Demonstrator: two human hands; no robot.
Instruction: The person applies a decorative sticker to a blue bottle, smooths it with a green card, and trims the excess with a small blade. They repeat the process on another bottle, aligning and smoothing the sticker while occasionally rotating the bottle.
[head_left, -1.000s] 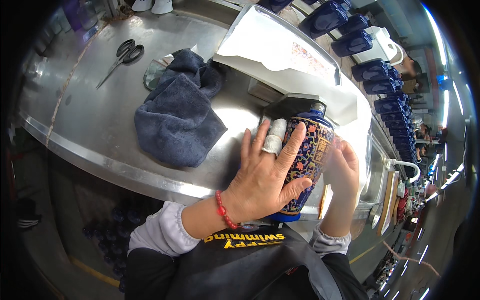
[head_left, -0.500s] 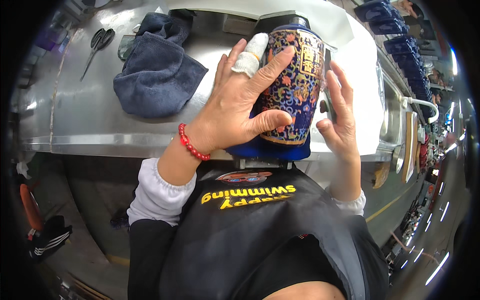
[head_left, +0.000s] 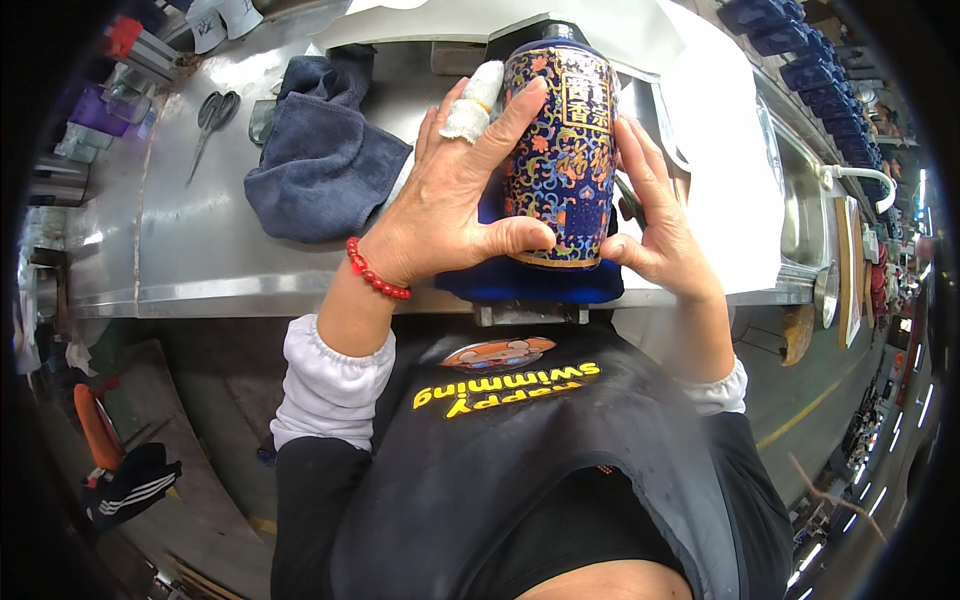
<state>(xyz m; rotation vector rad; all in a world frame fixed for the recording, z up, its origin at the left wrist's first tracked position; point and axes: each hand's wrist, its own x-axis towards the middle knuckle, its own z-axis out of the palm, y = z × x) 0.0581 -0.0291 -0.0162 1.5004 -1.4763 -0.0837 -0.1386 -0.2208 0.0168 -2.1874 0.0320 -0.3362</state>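
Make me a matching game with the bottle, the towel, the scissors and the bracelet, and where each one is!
Things:
1. patterned blue bottle
2. dark blue towel
3. scissors
4. red bead bracelet

Places:
A. lying on the metal table, far to the left of the hands
B. around the wrist of the left hand
C. held between the left hand and the right hand
D. crumpled on the table just left of the left hand

Pairs: 1-C, 2-D, 3-A, 4-B
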